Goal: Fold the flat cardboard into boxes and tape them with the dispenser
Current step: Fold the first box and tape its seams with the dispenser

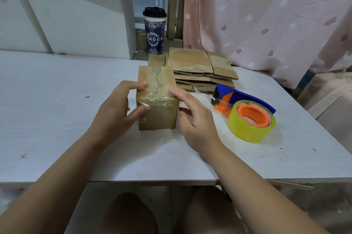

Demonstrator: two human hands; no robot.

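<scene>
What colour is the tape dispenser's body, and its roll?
In the head view, the tape dispenser has a blue body with orange parts; its tape roll is yellow-green.

One view only, from a wide-angle camera worn on the person's head, facing forward and tilted down. It sits close to the work: the left hand (pixel 114 111) and right hand (pixel 198 125) reach in from the lower corners and meet at a cardboard box (pixel 158 117) at frame centre. The white tabletop (pixel 47 119) spans the middle band. The person's knees (pixel 129 212) show below its near edge, and a pink curtain (pixel 266 14) fills the upper right.
</scene>
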